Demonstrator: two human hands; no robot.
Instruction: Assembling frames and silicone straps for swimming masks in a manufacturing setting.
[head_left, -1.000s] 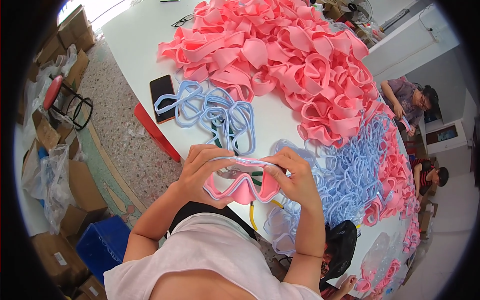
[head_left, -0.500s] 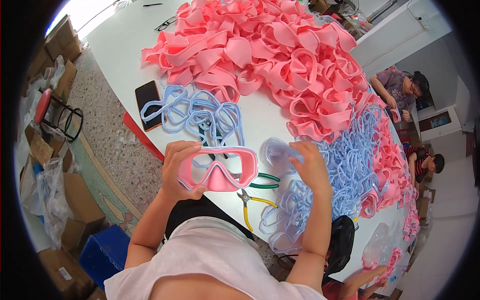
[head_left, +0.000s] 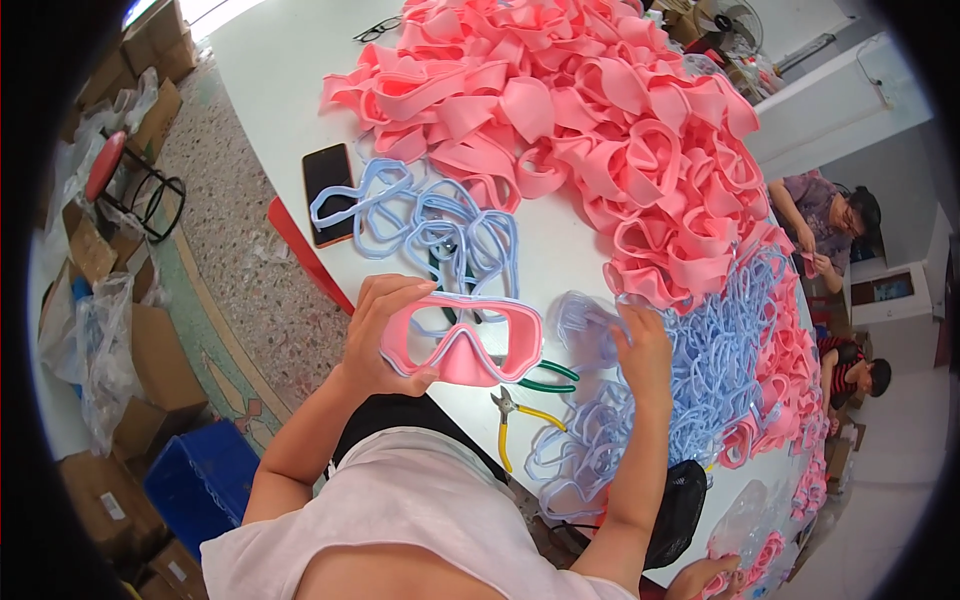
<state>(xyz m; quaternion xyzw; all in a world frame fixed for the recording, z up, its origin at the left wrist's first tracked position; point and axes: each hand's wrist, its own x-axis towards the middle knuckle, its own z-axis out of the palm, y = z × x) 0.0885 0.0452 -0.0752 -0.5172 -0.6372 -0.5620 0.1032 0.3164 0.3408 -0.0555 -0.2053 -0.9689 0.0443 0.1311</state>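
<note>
Readable text, numbers, brands or signs: none that I can make out through the head view.

Labels noted, two:

1. White rectangular paper label (head_left: 113, 506). Fixed to a brown cardboard carton (head_left: 90, 500) at the lower left of my view. Set at a slant; any print on it is too small for me to read.

2. Smaller white paper label (head_left: 178, 570). Fixed to a second brown cardboard carton (head_left: 195, 577), just below the first and close to the dark rim of the fisheye picture. Also slanted; any wording is too small and indistinct for me to transcribe.
</note>
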